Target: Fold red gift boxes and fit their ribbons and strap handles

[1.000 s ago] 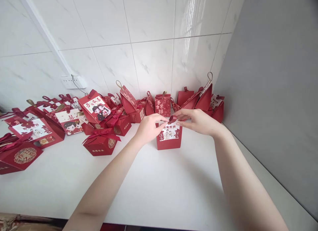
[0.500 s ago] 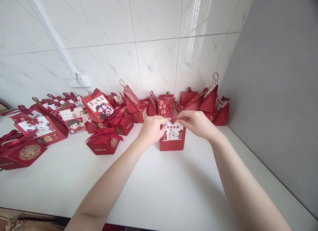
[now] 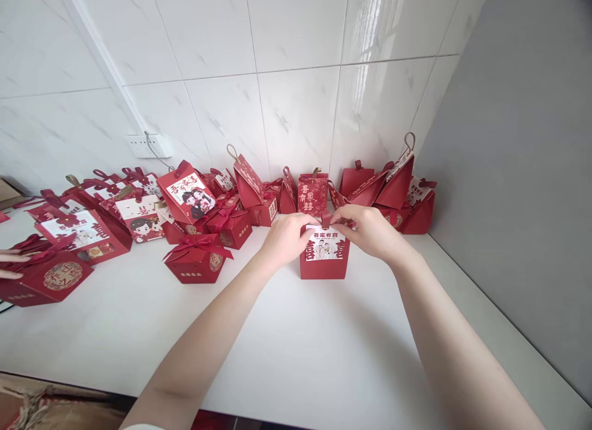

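A small red gift box with a white picture label stands upright on the white counter, right of centre. My left hand pinches the box's top edge from the left. My right hand pinches it from the right. Between the fingertips of both hands a small red tab sticks up from the top of the box. Both hands have their fingers closed on the top flaps.
Many red gift boxes and pouches line the tiled wall, from the left to the right corner. A ribboned red box sits left of my hands. Another person's fingers show at the left edge. A grey wall bounds the right.
My hands have closed in together over the box's top, and the red tab now stands upright between them. Another person's fingers have appeared at the left edge.
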`<state>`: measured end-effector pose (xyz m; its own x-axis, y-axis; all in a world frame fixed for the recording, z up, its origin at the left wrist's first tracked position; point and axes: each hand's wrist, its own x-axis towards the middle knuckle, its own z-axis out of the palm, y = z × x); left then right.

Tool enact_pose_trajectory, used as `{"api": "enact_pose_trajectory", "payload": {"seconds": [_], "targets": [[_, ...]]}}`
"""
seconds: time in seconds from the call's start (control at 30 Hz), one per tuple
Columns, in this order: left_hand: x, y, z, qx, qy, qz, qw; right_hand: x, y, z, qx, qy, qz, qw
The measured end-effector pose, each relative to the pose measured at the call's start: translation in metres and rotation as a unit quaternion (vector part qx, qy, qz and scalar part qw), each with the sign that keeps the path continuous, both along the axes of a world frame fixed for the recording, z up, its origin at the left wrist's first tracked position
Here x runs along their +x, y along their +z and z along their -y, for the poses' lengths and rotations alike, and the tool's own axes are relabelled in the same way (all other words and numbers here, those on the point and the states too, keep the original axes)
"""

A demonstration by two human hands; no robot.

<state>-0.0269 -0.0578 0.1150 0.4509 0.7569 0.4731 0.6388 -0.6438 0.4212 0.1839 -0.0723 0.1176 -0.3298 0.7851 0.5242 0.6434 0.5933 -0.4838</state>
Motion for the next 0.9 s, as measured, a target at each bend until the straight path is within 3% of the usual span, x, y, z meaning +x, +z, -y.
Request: {"api": "enact_pose_trajectory", "payload": {"seconds": [0.17,0.27,0.43,0.6,0.73,0.9], "targets": [[-0.003,-0.001,0.004,-0.009,-0.002,-0.004,1.0,-0.003,-0.006,0.0,0.015,-0.004,0.005,1.0],[-0.01,0.006,0.006,-0.01,-0.01,-0.025,1.0,-0.009,-0.011,0.0,0.006,-0.004,-0.011,1.0],[-0.027,0.017,0.006,-0.08,-0.021,0.003,0.997,-0.021,-0.017,0.001,0.026,0.026,0.005,0.999],[-0.031,0.02,0.009,-0.07,-0.008,-0.036,0.997,-0.026,-0.022,-0.002,0.023,0.033,0.032,0.999],[-0.029,0.023,0.011,-0.05,0.015,-0.072,0.996,-0.028,-0.023,0.0,0.036,-0.004,-0.02,0.999],[-0.031,0.026,0.012,-0.05,-0.008,-0.066,0.997,-0.027,-0.023,0.002,0.016,-0.051,-0.021,0.998]]}}
